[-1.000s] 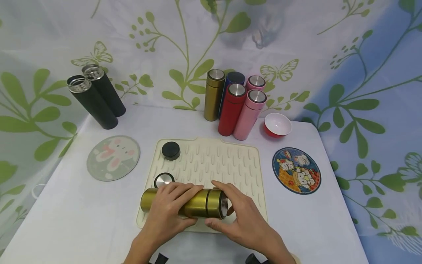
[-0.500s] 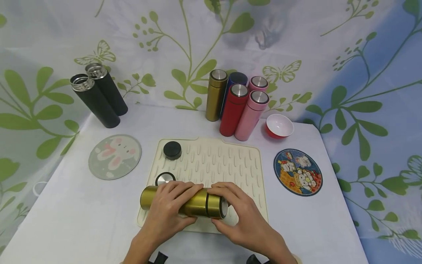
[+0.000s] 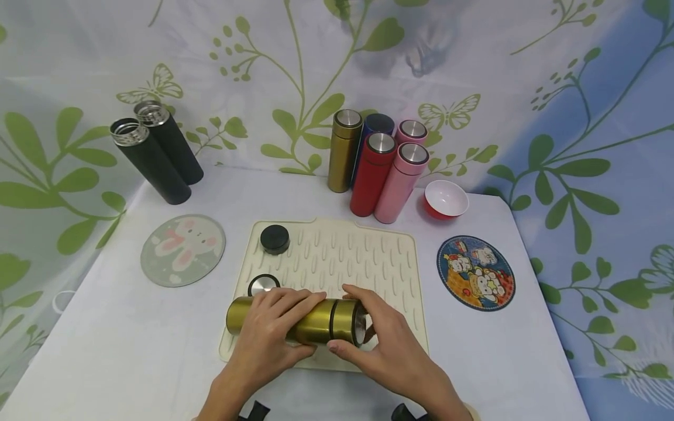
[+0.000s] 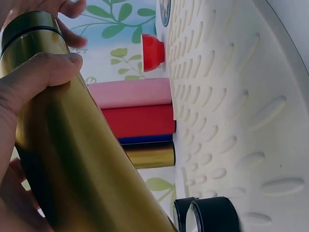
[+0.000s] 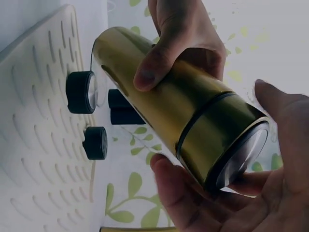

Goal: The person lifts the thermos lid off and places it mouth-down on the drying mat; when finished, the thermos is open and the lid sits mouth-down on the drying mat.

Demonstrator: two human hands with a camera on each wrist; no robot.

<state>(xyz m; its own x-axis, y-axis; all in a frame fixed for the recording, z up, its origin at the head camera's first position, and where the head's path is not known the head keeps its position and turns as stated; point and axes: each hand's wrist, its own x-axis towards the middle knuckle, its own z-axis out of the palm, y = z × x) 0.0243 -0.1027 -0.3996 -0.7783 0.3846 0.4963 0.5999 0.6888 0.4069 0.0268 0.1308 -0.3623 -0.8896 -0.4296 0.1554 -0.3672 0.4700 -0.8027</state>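
Wraps the fingers of the left hand [image 3: 271, 328] round the gold thermos [image 3: 316, 325] above the cream mat [image 3: 368, 263]; parts those of the right hand [image 3: 388, 339] around its lid [image 3: 344, 323], gripping nothing. Probably stiff, slippery, weighty: best held mid-body.

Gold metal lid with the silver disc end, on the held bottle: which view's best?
The right wrist view: the gold lid is near that camera, its silver disc partly facing it. The head view has it small, the disc a sliver; the left wrist view shows only its gold side, disc hidden.
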